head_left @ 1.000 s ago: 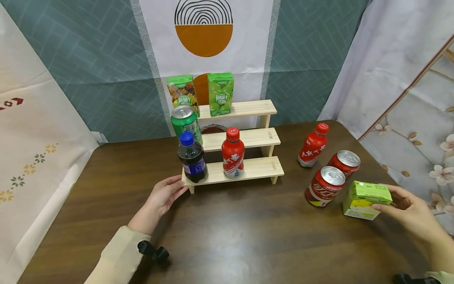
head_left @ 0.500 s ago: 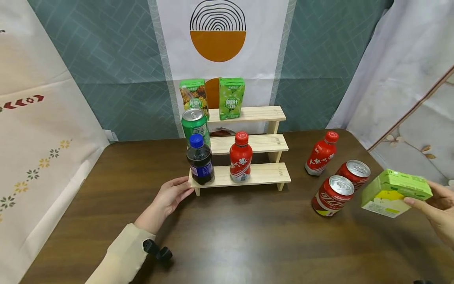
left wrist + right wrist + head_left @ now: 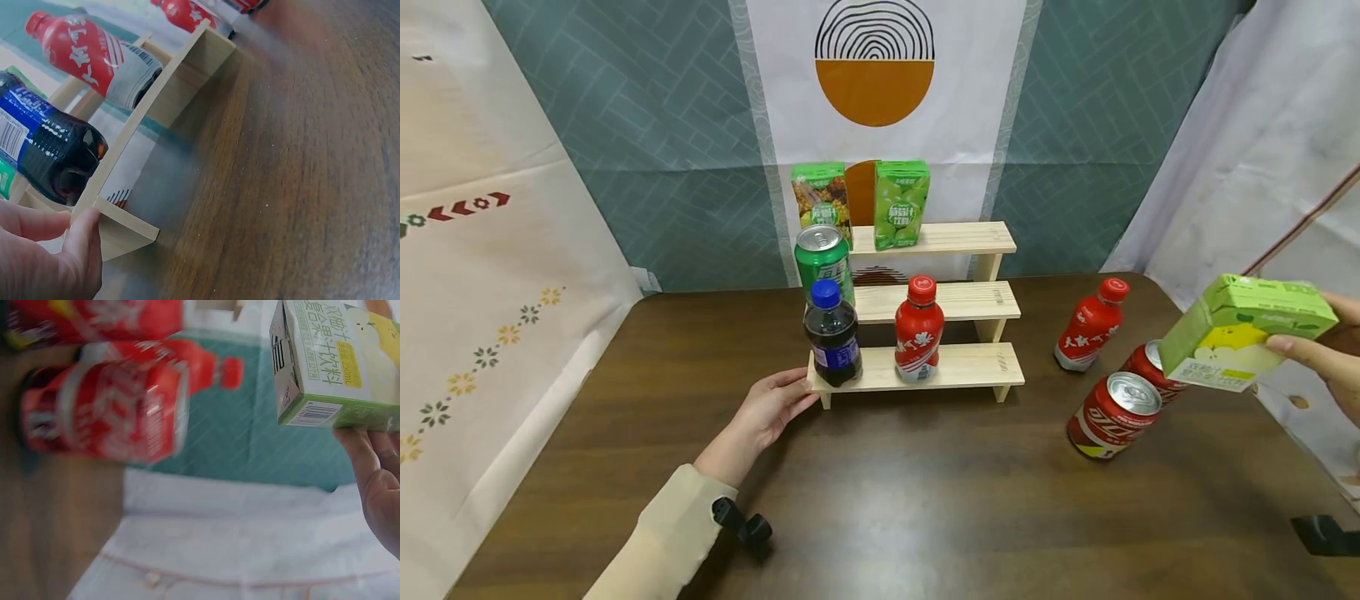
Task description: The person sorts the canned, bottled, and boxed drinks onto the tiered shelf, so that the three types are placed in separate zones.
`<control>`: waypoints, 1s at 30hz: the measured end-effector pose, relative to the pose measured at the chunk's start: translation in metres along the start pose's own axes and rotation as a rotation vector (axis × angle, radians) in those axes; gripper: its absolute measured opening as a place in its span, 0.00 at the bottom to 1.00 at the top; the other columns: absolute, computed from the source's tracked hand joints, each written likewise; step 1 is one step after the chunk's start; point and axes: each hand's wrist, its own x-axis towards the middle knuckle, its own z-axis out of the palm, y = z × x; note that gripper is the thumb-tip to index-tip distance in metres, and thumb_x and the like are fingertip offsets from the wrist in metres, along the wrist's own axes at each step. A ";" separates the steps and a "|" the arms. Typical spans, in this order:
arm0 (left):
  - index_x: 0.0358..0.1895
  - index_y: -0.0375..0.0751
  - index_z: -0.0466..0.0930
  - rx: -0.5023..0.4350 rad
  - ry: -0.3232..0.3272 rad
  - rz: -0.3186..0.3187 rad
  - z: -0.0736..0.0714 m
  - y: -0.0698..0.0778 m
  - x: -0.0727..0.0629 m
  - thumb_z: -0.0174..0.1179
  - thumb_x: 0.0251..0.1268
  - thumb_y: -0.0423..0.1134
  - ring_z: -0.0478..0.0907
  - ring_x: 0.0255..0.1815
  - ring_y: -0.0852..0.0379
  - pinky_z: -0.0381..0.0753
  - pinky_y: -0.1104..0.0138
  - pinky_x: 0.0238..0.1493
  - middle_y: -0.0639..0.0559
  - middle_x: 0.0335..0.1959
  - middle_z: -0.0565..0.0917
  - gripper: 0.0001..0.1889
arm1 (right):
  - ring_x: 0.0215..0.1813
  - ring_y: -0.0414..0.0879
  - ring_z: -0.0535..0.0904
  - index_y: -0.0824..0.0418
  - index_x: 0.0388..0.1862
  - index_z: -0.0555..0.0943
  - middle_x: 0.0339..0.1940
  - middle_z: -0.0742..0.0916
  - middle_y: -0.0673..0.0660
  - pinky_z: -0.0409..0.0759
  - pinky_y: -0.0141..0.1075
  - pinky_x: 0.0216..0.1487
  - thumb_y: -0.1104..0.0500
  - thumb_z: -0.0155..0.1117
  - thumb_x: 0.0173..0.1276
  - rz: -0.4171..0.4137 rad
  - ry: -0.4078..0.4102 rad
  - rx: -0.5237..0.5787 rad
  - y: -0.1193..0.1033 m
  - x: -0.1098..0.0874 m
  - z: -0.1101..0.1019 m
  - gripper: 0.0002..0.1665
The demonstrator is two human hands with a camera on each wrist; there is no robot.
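My left hand (image 3: 772, 410) pinches the left end of the lowest board of a three-tier wooden shelf (image 3: 958, 364); the left wrist view shows thumb and finger at the board's edge (image 3: 128, 134). Beside those fingers stands a dark drink bottle with a blue cap (image 3: 836, 346), and a red bottle (image 3: 919, 333) is on the same step. At the right, my right hand (image 3: 1333, 354) grips a green juice carton (image 3: 1243, 333), raised off the table and tilted. In the right wrist view the carton (image 3: 337, 356) shows its printed side, with fingers beneath it.
A green can (image 3: 823, 258) is on the middle tier. Two juice cartons (image 3: 901, 208) stand on the top tier. Right of the shelf, on the table, are another red bottle (image 3: 1090, 325) and two red cans (image 3: 1116, 417), the rear one partly behind the held carton.
My right hand has lifted the juice carton from beside the red cans, up and to the right. My left hand stays at the shelf's end. The head view has shifted slightly.
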 end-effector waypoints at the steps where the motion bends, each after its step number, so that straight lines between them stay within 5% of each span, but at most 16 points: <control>1: 0.69 0.23 0.55 0.001 -0.003 0.003 0.000 0.000 0.000 0.48 0.70 0.26 0.81 0.39 0.63 0.79 0.70 0.51 0.34 0.60 0.69 0.26 | 0.45 0.42 0.84 0.76 0.59 0.72 0.46 0.86 0.58 0.81 0.24 0.42 0.86 0.50 0.60 -0.005 -0.024 0.025 -0.003 0.006 0.003 0.27; 5: 0.69 0.23 0.56 0.006 -0.001 0.009 0.002 0.001 0.001 0.48 0.70 0.26 0.81 0.39 0.64 0.80 0.71 0.49 0.36 0.57 0.71 0.25 | 0.47 0.46 0.84 0.81 0.59 0.68 0.48 0.85 0.62 0.82 0.28 0.45 0.86 0.49 0.60 -0.018 -0.086 0.083 -0.012 0.033 0.021 0.27; 14: 0.69 0.24 0.56 0.015 0.018 -0.006 0.001 0.000 0.002 0.47 0.71 0.25 0.81 0.39 0.64 0.80 0.71 0.50 0.34 0.61 0.68 0.25 | 0.44 0.45 0.81 0.72 0.58 0.74 0.48 0.83 0.58 0.83 0.27 0.41 0.82 0.51 0.62 0.153 0.045 0.062 -0.024 0.095 0.071 0.25; 22: 0.69 0.25 0.56 0.027 0.042 -0.023 0.003 -0.003 0.001 0.47 0.71 0.26 0.80 0.38 0.64 0.78 0.70 0.51 0.32 0.64 0.66 0.25 | 0.41 0.48 0.82 0.73 0.55 0.77 0.44 0.86 0.61 0.84 0.31 0.40 0.82 0.55 0.60 0.174 0.005 0.224 -0.013 0.148 0.107 0.23; 30: 0.69 0.23 0.56 0.041 0.034 -0.007 0.006 0.002 0.001 0.48 0.70 0.26 0.80 0.38 0.64 0.76 0.68 0.54 0.32 0.62 0.67 0.25 | 0.40 0.48 0.81 0.69 0.51 0.79 0.41 0.86 0.59 0.83 0.31 0.40 0.77 0.61 0.60 0.182 -0.016 0.157 0.003 0.185 0.131 0.19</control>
